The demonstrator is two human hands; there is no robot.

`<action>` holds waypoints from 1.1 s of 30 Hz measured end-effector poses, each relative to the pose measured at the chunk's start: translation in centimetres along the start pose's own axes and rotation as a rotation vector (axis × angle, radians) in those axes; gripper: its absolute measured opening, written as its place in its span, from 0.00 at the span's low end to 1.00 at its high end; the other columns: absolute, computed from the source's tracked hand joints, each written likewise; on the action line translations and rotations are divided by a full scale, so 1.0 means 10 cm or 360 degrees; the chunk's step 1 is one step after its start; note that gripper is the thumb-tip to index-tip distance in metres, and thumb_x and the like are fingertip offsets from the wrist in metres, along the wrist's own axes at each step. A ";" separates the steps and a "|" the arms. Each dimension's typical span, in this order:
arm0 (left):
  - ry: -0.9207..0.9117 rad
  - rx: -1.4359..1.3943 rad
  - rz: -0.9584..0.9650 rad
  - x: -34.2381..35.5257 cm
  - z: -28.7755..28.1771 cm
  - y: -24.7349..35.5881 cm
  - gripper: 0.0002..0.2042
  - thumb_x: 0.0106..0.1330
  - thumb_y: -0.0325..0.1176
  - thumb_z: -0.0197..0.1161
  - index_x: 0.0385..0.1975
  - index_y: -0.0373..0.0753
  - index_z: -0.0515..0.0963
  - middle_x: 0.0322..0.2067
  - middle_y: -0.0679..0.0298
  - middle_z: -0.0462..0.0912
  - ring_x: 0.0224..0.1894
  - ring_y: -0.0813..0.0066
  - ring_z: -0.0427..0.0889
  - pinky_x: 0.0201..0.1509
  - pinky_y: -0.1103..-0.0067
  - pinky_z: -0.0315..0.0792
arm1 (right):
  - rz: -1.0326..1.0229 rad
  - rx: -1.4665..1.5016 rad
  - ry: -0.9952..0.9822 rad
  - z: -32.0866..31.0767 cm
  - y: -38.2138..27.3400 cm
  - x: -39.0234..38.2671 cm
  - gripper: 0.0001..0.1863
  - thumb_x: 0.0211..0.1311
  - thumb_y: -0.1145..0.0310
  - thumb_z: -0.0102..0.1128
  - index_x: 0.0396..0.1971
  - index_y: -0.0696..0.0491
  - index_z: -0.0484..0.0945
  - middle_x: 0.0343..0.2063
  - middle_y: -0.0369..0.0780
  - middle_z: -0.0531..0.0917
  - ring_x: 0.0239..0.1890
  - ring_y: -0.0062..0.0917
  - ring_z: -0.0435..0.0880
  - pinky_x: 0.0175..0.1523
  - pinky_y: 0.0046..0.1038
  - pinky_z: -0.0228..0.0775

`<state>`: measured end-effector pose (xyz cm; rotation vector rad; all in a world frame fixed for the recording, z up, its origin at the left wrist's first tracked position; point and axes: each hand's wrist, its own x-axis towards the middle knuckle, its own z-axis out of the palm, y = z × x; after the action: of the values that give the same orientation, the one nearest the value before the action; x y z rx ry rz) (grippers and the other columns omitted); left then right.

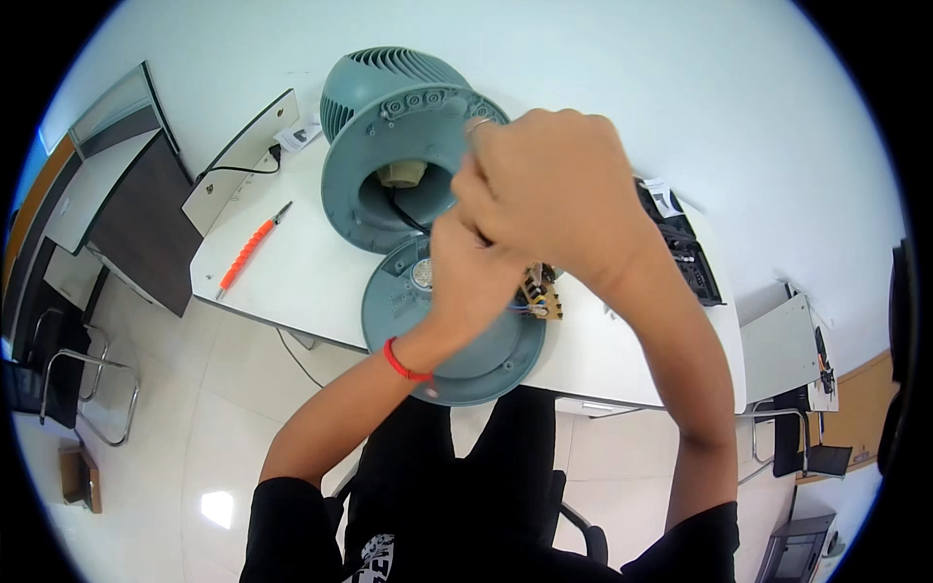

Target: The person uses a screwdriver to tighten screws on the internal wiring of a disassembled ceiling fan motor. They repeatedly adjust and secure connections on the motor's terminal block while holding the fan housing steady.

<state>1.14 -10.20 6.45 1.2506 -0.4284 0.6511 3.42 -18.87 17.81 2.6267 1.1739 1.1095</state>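
My left hand point(474, 277) and my right hand point(554, 189) are both closed and meet, the right above the left. Whatever they grip, if anything, is hidden by the fingers. Behind them a grey-green fan-like housing point(340, 185) lies with its round hollow underside facing me, a pale part point(402, 174) inside and a dark cable point(405, 216) coming out. Below my left hand is a round grey-green base plate point(471, 374), reaching past the table's front edge. A small circuit board point(540, 294) with wires shows beside my left hand, partly covered.
An orange-handled screwdriver point(251, 255) lies on the white table point(607, 340) at the left, near a black plug and cord point(243, 170). At the right sits an open black tool case point(688, 257) with a paper on it. Chairs point(92, 379) stand on the floor beyond.
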 end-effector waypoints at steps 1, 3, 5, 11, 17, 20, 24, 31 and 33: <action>-0.0165 -0.0154 -0.0086 0.07 -0.07 -0.02 0.07 0.62 0.28 0.69 0.32 0.31 0.79 0.22 0.70 0.77 0.27 0.85 0.74 0.30 0.81 0.69 | -0.0079 0.0082 -0.0016 -0.03 0.00 0.03 0.12 0.54 0.60 0.60 0.30 0.53 0.84 0.13 0.44 0.79 0.19 0.42 0.81 0.27 0.37 0.73; -0.0721 -0.0604 -0.0474 0.28 -0.32 -0.15 0.05 0.63 0.27 0.67 0.29 0.33 0.79 0.19 0.71 0.74 0.24 0.87 0.70 0.27 0.82 0.65 | -0.0174 0.0372 -0.0088 -0.07 0.08 0.07 0.12 0.53 0.60 0.61 0.28 0.55 0.84 0.14 0.45 0.79 0.20 0.43 0.81 0.27 0.38 0.73; -0.1104 -0.0825 -0.0760 0.42 -0.49 -0.26 0.03 0.65 0.26 0.65 0.32 0.34 0.79 0.21 0.70 0.73 0.24 0.86 0.70 0.26 0.83 0.63 | -0.0209 0.0789 -0.0193 -0.07 0.20 0.14 0.11 0.52 0.62 0.61 0.27 0.56 0.83 0.14 0.45 0.79 0.19 0.43 0.81 0.27 0.37 0.73; 0.0005 -0.0097 0.0058 -0.02 0.07 0.03 0.07 0.68 0.27 0.63 0.43 0.34 0.77 0.28 0.67 0.76 0.24 0.81 0.72 0.26 0.83 0.64 | 0.0299 0.0032 -0.0110 -0.08 -0.18 -0.04 0.07 0.52 0.66 0.60 0.25 0.55 0.79 0.13 0.43 0.79 0.19 0.43 0.80 0.28 0.39 0.73; -0.1059 -0.0528 -0.0644 0.37 -0.56 -0.32 0.10 0.67 0.30 0.66 0.45 0.34 0.77 0.33 0.68 0.79 0.32 0.81 0.76 0.35 0.81 0.71 | -0.0183 0.0580 0.0055 -0.02 0.01 0.09 0.07 0.45 0.69 0.61 0.24 0.56 0.79 0.13 0.44 0.79 0.19 0.41 0.81 0.26 0.41 0.71; -0.0920 -0.0433 -0.0773 0.28 -0.39 -0.09 0.11 0.67 0.30 0.66 0.46 0.33 0.77 0.36 0.66 0.82 0.37 0.82 0.78 0.39 0.81 0.73 | -0.0171 0.0626 -0.0130 -0.01 0.07 0.03 0.09 0.46 0.68 0.61 0.28 0.56 0.80 0.14 0.44 0.79 0.20 0.40 0.82 0.26 0.40 0.71; -0.0091 -0.0021 -0.0120 -0.02 -0.05 0.15 0.12 0.67 0.28 0.64 0.48 0.33 0.76 0.36 0.64 0.83 0.40 0.82 0.79 0.44 0.82 0.74 | 0.0190 0.0123 -0.0012 0.07 -0.18 -0.02 0.12 0.53 0.65 0.60 0.37 0.51 0.83 0.12 0.43 0.77 0.18 0.41 0.80 0.28 0.38 0.72; -0.0590 -0.0702 -0.0701 0.11 -0.49 -0.13 0.08 0.58 0.19 0.63 0.37 0.34 0.76 0.27 0.64 0.81 0.26 0.76 0.78 0.38 0.76 0.76 | 0.0033 0.0746 -0.0237 -0.04 0.00 0.08 0.14 0.54 0.61 0.61 0.37 0.52 0.83 0.13 0.41 0.78 0.20 0.38 0.80 0.29 0.35 0.71; -0.1148 -0.0666 -0.0488 0.34 -0.70 -0.43 0.11 0.55 0.18 0.63 0.38 0.34 0.76 0.26 0.63 0.80 0.23 0.74 0.76 0.36 0.74 0.75 | 0.0038 0.0970 -0.0364 -0.04 0.02 0.10 0.15 0.54 0.58 0.61 0.37 0.52 0.83 0.14 0.41 0.78 0.22 0.39 0.80 0.31 0.36 0.72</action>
<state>6.16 -3.45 3.55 1.0831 -0.8936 -0.1748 3.79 -18.39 18.77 3.0852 1.6313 0.4718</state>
